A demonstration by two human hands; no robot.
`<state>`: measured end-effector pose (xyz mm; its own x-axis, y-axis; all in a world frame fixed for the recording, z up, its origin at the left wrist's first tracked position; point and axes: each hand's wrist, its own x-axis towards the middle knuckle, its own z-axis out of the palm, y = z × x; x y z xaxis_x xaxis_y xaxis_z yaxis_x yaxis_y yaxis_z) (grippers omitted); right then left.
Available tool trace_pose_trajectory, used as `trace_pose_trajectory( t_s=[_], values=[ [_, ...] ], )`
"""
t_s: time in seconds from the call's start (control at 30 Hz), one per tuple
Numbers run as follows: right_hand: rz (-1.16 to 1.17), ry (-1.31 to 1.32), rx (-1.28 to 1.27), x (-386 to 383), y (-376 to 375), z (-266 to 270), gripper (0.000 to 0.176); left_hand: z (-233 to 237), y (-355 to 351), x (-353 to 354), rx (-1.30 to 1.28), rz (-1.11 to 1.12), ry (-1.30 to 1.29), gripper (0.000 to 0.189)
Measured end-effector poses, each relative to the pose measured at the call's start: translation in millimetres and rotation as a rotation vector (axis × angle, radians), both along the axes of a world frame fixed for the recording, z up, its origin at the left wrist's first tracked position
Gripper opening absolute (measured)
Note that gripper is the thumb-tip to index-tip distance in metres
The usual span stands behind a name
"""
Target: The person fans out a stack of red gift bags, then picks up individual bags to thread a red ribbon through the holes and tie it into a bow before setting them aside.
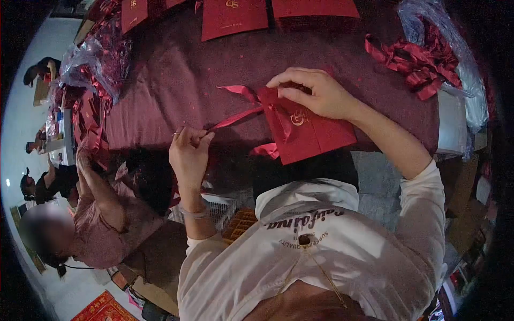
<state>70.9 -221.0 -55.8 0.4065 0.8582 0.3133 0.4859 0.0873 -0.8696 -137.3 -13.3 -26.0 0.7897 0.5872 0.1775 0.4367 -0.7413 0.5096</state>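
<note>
A flat red paper gift bag (317, 136) with gold print lies tilted at the front edge of the cloth-covered table, partly over the edge. A red satin ribbon (239, 117) runs from its left side to my left hand (190, 152), where thumb and forefinger pinch it. Another ribbon end lies loose above, and one hangs at the bag's lower left. My right hand (319, 95) rests over the bag's upper part, with curled fingers and thumb at its upper left corner; what lies under the fingertips is partly hidden.
More red bags (234, 18) lie along the table's far side. A heap of red ribbons (415, 59) with clear plastic is at the right; plastic-wrapped red material (101, 64) is at the left. Another person (115, 224) sits close on the left. A white basket (214, 209) stands below.
</note>
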Motion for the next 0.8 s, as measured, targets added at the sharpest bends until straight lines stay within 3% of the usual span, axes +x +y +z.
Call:
trace_pose_trajectory(
  t_s=[0.2,0.27,0.33,0.43,0.5,0.57,0.7,0.8],
  values=[
    [-0.002,0.025,-0.028,0,-1,1,0.019,-11,10,-1,0.021,0.042,-0.147,0.019],
    [0.002,-0.04,0.009,1,-1,-2,0.019,-15,14,-4,0.016,0.062,-0.077,0.019],
    [0.006,-0.035,0.017,1,-1,-1,0.018,-9,8,5,0.246,0.169,-0.166,0.024],
    [0.011,-0.009,0.017,1,-1,0,0.018,2,-33,7,0.353,0.102,-0.298,0.021],
    [0.018,0.009,0.008,0,-1,-1,0.018,7,-73,9,0.107,-0.056,-0.261,0.016],
    [-0.003,0.003,-0.017,0,0,-1,0.018,-3,-98,22,0.015,-0.202,-0.267,0.022],
    [-0.018,-0.02,-0.009,-1,0,-3,0.019,-16,-111,39,-0.088,-0.259,-0.078,0.032],
    [-0.013,-0.016,-0.008,1,-2,0,0.019,-17,-117,23,-0.189,-0.158,-0.086,0.046]
  ],
)
